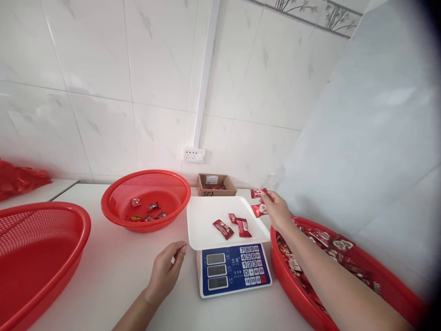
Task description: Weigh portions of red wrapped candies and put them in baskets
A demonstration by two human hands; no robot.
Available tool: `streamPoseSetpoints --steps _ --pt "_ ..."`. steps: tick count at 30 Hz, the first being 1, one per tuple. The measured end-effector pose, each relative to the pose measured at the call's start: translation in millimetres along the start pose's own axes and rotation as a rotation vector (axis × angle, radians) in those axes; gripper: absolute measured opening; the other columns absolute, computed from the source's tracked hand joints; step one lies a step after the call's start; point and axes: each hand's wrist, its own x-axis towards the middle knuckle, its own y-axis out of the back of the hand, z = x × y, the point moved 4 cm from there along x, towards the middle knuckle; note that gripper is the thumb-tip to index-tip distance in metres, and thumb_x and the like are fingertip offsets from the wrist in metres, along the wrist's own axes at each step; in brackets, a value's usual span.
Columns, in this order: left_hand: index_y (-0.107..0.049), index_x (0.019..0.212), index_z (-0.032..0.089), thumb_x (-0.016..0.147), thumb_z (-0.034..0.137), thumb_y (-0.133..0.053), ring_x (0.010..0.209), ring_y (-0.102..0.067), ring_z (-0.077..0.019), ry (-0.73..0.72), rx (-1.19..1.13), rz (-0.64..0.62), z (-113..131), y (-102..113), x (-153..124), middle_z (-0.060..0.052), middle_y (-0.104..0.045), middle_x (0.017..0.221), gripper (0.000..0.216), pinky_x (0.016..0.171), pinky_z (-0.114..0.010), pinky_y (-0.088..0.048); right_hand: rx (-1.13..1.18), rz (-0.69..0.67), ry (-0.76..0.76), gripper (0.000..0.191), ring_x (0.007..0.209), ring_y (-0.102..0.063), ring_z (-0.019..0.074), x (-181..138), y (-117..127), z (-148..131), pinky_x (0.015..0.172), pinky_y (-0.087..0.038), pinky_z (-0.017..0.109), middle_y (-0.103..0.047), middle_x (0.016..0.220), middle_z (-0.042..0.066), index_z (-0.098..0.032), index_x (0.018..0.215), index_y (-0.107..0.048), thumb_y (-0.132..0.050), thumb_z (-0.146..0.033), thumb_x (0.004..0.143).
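A white electronic scale [235, 271] with a blue keypad stands on the white table, its white pan [206, 230] carrying three red candy packets [237, 226]. My right hand [276, 210] hovers over the pan's far right corner, pinching a few red candy packets [259, 201]. A red basket [292, 287] full of such packets lies under my right forearm. My left hand [167, 269] rests on the table just left of the scale, fingers loosely curled and holding nothing.
A round red mesh basket [113, 212] with several candies sits left of the scale. A large red basket [74, 230] lies at the near left. A small cardboard box [216, 185] stands by the tiled wall, under a socket [195, 155]. A red bag [19, 180] lies far left.
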Motion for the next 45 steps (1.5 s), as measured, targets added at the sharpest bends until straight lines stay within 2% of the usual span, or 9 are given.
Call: streamPoseSetpoints --steps 5,9,13,16,21,25,35,40,45 --pt "-0.061 0.088 0.018 0.087 0.038 -0.045 0.06 -0.061 -0.0127 0.007 0.018 0.006 -1 -1 1 -0.003 -0.066 0.075 0.026 0.051 -0.019 -0.048 0.003 -0.261 -0.148 0.032 0.053 -0.055 0.0105 -18 68 0 0.052 -0.045 0.022 -0.057 0.06 -0.004 -0.021 0.075 -0.058 -0.057 -0.053 0.071" --pt "-0.061 0.088 0.019 0.086 0.041 -0.046 0.058 -0.06 -0.0123 0.0 0.031 -0.022 -3 -4 0 -0.002 -0.066 0.073 0.027 0.046 -0.017 -0.046 -0.289 -0.578 -0.4 0.041 0.095 -0.061 0.0222 -36 127 20 0.068 -0.052 0.03 -0.065 0.104 0.006 -0.025 0.096 -0.062 -0.054 -0.058 0.073" --pt "-0.062 0.089 0.02 0.084 0.045 -0.046 0.059 -0.062 -0.013 0.013 0.05 -0.041 -6 -6 1 -0.002 -0.067 0.075 0.03 0.048 -0.017 -0.048 -0.78 -0.631 -0.319 0.047 0.114 -0.051 0.0314 -42 173 56 0.087 -0.046 0.041 -0.058 0.121 0.009 -0.023 0.101 -0.064 -0.058 -0.056 0.067" --pt "-0.062 0.088 0.02 0.083 0.048 -0.046 0.06 -0.063 -0.0134 0.036 0.054 -0.042 -9 -6 1 -0.002 -0.068 0.074 0.032 0.046 -0.017 -0.047 -0.843 -0.638 -0.278 0.053 0.117 -0.048 0.0314 -55 182 84 0.099 -0.036 0.041 -0.057 0.124 0.011 -0.019 0.108 -0.06 -0.064 -0.045 0.062" --pt "-0.062 0.087 0.021 0.081 0.052 -0.046 0.06 -0.064 -0.0142 0.072 0.064 -0.044 -13 -6 2 -0.002 -0.068 0.073 0.035 0.044 -0.016 -0.047 -0.714 -0.58 -0.272 0.029 0.093 -0.06 0.0231 -74 174 92 0.086 -0.045 0.039 -0.065 0.101 0.006 -0.021 0.096 -0.059 -0.056 -0.026 0.068" --pt "-0.062 0.087 0.021 0.08 0.052 -0.045 0.059 -0.064 -0.0143 0.083 0.077 -0.036 -12 -4 2 -0.002 -0.069 0.072 0.036 0.045 -0.017 -0.047 -0.398 -0.556 -0.429 0.031 0.072 -0.06 0.014 -71 170 79 0.068 -0.05 0.029 -0.062 0.086 0.001 -0.022 0.102 -0.057 -0.057 -0.028 0.071" --pt "-0.062 0.086 0.021 0.081 0.047 -0.047 0.058 -0.063 -0.0135 0.057 0.05 -0.021 -11 -4 2 -0.001 -0.067 0.072 0.031 0.046 -0.017 -0.048 -0.119 -0.408 -0.488 0.024 0.085 -0.059 0.016 -58 146 62 0.073 -0.054 0.029 -0.061 0.09 0.002 -0.021 0.086 -0.062 -0.07 -0.031 0.066" --pt "-0.062 0.088 0.019 0.085 0.041 -0.046 0.06 -0.062 -0.0129 0.021 0.021 -0.045 -5 -7 1 -0.002 -0.067 0.074 0.027 0.052 -0.019 -0.049 0.128 -0.387 -0.373 0.033 0.083 -0.062 0.0142 -46 91 29 0.071 -0.055 0.025 -0.063 0.095 0.002 -0.025 0.099 -0.056 -0.068 -0.031 0.069" --pt "-0.062 0.089 0.019 0.086 0.04 -0.044 0.063 -0.061 -0.0138 0.032 0.021 -0.053 -5 -6 0 -0.003 -0.067 0.077 0.027 0.056 -0.022 -0.05 -0.098 -0.431 -0.171 0.035 0.084 -0.063 0.0149 -33 8 5 0.071 -0.054 0.027 -0.063 0.099 0.004 -0.022 0.11 -0.048 -0.057 -0.033 0.078"
